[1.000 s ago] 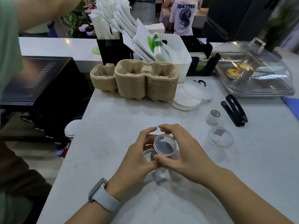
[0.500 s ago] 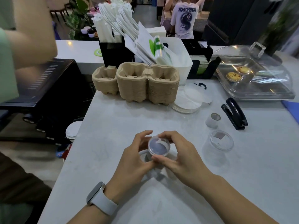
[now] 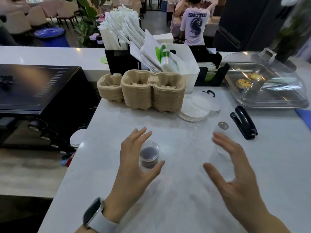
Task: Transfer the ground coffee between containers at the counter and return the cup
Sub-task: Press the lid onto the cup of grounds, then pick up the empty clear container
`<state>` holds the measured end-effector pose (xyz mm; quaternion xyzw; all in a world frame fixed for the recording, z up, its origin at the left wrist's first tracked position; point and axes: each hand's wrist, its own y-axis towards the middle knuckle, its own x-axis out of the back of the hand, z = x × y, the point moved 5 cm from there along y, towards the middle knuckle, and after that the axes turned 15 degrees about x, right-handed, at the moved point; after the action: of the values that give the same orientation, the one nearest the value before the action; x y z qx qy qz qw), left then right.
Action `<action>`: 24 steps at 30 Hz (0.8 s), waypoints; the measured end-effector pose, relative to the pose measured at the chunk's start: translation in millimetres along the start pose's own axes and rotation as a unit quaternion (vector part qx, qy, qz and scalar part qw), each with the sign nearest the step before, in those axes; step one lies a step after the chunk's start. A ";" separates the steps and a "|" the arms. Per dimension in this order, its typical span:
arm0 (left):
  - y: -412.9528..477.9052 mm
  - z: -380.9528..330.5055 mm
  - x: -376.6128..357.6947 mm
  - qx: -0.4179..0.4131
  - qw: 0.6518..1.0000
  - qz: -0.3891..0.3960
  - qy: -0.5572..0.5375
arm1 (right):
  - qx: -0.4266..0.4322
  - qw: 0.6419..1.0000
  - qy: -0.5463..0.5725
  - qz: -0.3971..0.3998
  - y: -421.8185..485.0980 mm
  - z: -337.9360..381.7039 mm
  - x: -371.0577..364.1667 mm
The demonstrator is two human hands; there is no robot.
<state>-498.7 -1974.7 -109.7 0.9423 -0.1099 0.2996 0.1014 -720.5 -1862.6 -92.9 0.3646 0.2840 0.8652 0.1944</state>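
Clear plastic and dark grounds: the small cup (image 3: 148, 156) with coffee in its bottom stands on the counter (image 3: 176, 190) inside the curve of your left hand (image 3: 134, 163). Your fingers are spread wide, thumb at the cup's 5 o'clock, the others at its 10 o'clock, and I cannot tell whether they touch it. Your right hand (image 3: 235, 169) is open too, holding nothing, partly covering a second clear cup (image 3: 221, 153) at 3 o'clock. A small white jar (image 3: 222, 127) and a black stapler (image 3: 244, 121) lie at about 2 o'clock.
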 end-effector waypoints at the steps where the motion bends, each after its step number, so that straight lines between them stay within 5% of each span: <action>1: -3.0 -17.0 -1.2 -0.046 0.999 -0.026 -0.009 | -0.008 1.000 -0.016 -0.013 -5.1 -7.8 13.3; 5: -7.4 -65.6 -35.4 -0.143 0.989 0.007 -0.041 | -0.096 0.994 -0.005 -0.050 -27.5 -43.9 41.9; 12: 8.4 -69.4 -128.7 0.045 0.974 0.205 -0.080 | -0.200 0.972 0.120 -0.026 -47.3 -87.4 35.7; 24: 8.5 -66.8 -150.6 0.094 0.959 0.213 -0.160 | -0.176 0.965 0.196 -0.009 -34.1 -86.9 30.6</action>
<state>-657.2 -1943.6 -143.6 0.9378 -0.2946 0.1689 -0.0725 -800.6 -1850.3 -148.4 0.1456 0.1630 0.9542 0.2042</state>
